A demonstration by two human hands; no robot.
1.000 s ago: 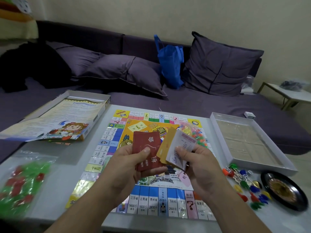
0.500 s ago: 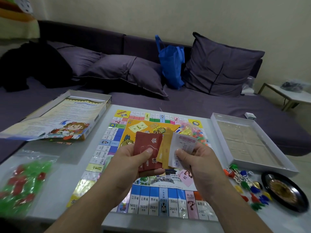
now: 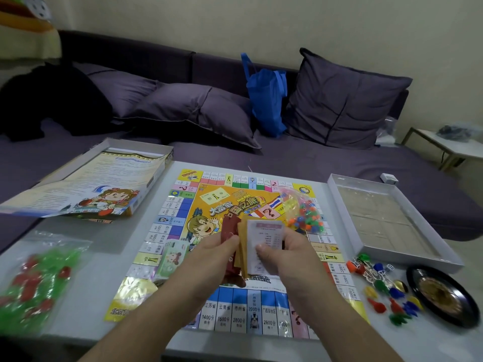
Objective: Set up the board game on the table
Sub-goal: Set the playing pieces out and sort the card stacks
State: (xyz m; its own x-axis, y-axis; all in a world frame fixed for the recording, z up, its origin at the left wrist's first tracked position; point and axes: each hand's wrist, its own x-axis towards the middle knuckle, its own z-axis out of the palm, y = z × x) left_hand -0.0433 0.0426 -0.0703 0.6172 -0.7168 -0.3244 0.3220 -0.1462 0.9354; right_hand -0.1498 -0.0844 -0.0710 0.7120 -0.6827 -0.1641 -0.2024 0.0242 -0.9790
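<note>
Nearest the camera, the left hand (image 3: 209, 259) and right hand (image 3: 290, 257) held a stack of cards (image 3: 251, 246) upright between them, above the near half of the game board (image 3: 235, 312). Each hand's fingers were clamped on the stack, the thumbs pressed to its facing side. The step in hand looked like sorting the decks; next, each colour would probably need parting and laying on its marked space. Beyond lay a bag of coloured pieces (image 3: 303, 212) on the board, and the empty box tray (image 3: 339, 186) at the worktop's right.
</note>
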